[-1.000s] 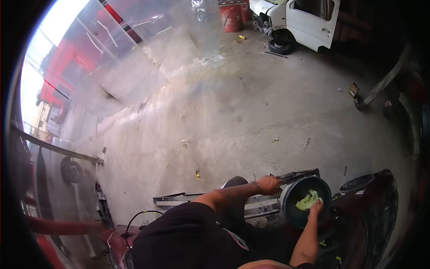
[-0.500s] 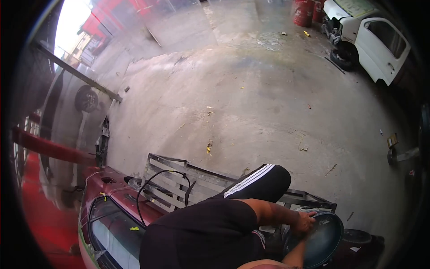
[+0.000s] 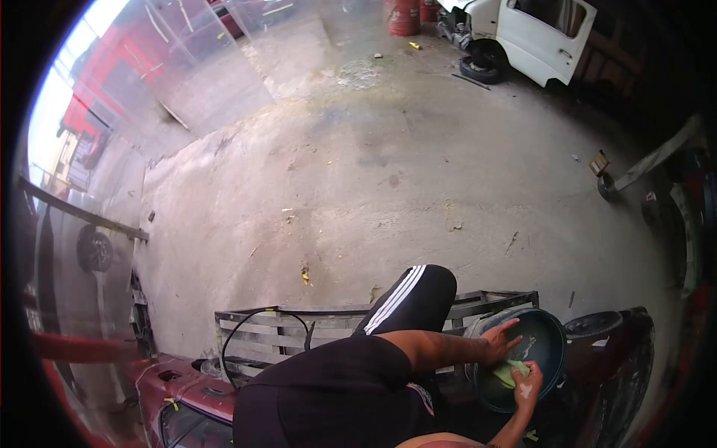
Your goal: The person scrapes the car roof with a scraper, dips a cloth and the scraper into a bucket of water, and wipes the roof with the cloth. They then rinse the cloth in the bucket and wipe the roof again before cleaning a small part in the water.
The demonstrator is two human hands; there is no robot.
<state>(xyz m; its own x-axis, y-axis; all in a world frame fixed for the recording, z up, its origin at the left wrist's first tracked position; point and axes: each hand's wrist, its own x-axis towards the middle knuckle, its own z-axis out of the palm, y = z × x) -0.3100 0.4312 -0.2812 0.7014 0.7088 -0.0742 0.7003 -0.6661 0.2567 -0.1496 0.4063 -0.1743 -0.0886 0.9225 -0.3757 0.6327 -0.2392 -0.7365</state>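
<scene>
Over a dark teal bucket (image 3: 551, 351), my left hand (image 3: 502, 342) is open, with its fingers spread and its palm near a pale green cloth (image 3: 506, 371). My right hand (image 3: 527, 379) is closed on that cloth, with pale patches on the back of the hand. The cloth hangs just below my left hand, inside the bucket's opening. White marks or suds show on the bucket's dark inside.
Dark red car bodywork (image 3: 160, 381) lies at the lower left. A slatted metal frame (image 3: 336, 322) and a black hose (image 3: 228, 340) are beside my leg. Farther off stand a white vehicle (image 3: 538, 45), a loose tyre (image 3: 482, 71) and a red drum (image 3: 403, 16).
The view has turned, so the surroundings appear shifted left. My left hand has opened out over the bucket. My right hand, hidden before, now shows holding the green cloth.
</scene>
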